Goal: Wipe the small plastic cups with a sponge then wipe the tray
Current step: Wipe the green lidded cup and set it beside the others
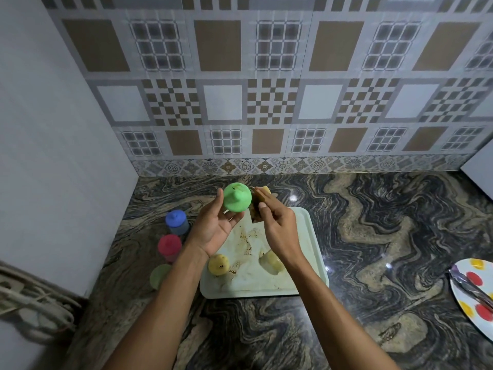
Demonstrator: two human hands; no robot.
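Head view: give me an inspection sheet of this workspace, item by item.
Surface: dark marbled counter, glossy.
Job's things: green cup held above the brown-stained tray; sponge at its side; left yellow cup and right yellow cup on the tray; blue cup, red cup and pale green cup on the counter left of it.
Clutter: dotted plate at the right edge, a utensil on it.
Hands: left hand holds the green cup; right hand pinches the sponge.
Cables: cord-like grey thing lower left, unclear.
Surroundings: patterned tile wall behind; plain white panel left.
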